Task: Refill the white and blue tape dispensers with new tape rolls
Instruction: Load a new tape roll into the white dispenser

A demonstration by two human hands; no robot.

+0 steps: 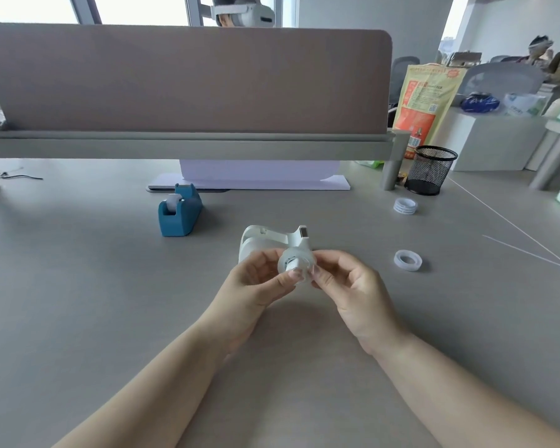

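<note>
Head view: left hand [256,281] and right hand [348,281] together pinch a tape roll [299,261] just in front of the white dispenser [265,239] on the table [110,302], likely mid-refill; next, the roll must seat squarely in that dispenser.

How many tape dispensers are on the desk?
2. The blue dispenser stands at left; the white dispenser is mid-desk, just beyond the held tape roll. None seems hidden.

Bright daylight from rear windows [136,8], soft shadows, wide-angle edge distortion, slight blur
</note>
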